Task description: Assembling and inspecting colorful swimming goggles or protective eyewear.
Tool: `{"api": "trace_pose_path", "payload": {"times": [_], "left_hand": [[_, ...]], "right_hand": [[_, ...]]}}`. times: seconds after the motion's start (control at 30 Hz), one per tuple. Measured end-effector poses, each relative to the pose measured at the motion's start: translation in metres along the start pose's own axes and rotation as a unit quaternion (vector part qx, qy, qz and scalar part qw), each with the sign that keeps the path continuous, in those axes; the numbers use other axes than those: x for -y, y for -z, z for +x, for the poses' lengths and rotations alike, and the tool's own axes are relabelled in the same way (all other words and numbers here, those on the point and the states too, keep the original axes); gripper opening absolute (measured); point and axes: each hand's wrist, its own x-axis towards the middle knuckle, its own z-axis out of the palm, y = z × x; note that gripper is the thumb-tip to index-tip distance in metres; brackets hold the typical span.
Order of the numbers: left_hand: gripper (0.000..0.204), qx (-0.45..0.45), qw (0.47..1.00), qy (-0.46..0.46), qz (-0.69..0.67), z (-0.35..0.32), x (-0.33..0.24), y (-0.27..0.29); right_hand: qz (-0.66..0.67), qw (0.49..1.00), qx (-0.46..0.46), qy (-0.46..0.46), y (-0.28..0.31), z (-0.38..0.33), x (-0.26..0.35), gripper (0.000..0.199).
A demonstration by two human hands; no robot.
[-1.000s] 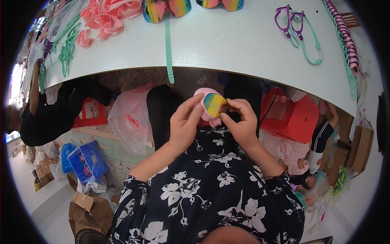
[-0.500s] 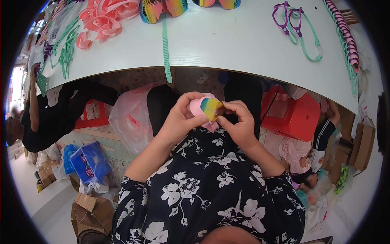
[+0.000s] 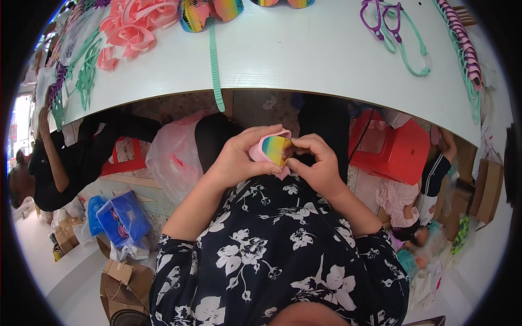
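Over my lap, my left hand [image 3: 242,155] is wrapped round a soft pink goggle frame [image 3: 256,151]. A rainbow mirrored goggle lens [image 3: 272,148] sits curved against the frame, its coloured face partly showing. My right hand [image 3: 316,162] pinches the lens's right edge between thumb and fingers. How far the lens is seated in the frame is hidden by my fingers. On the white table [image 3: 304,60] ahead lie two more rainbow lenses, one at the left [image 3: 209,13] and another beside it [image 3: 285,2]. A mint-green ribbed strap [image 3: 216,76] hangs over the table's front edge.
Pink frames [image 3: 133,27] are piled at the table's far left, near mint-green straps [image 3: 87,76]. Purple goggle frames [image 3: 381,19] with a green strap lie at the right. Red stools [image 3: 383,146], a plastic bag [image 3: 173,157] and a blue bin [image 3: 124,220] are below. Other people sit at both sides.
My hands have tilted the frame and lens so the lens turns more toward the right. My right fingers keep pinching its edge. The view has shifted slightly.
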Motion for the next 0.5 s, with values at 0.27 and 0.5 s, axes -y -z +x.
{"api": "trace_pose_path", "payload": {"times": [0.27,0.5], "left_hand": [[0.069,-0.028,0.998,0.002,0.053,-0.002,-0.006,0.000],[0.069,-0.036,0.990,-0.032,0.133,-0.001,-0.012,0.003]], "right_hand": [[-0.001,1.000,-0.003,0.011,0.002,0.003,0.000,0.042],[-0.018,0.999,-0.011,0.025,0.002,0.004,0.005,0.042]]}}
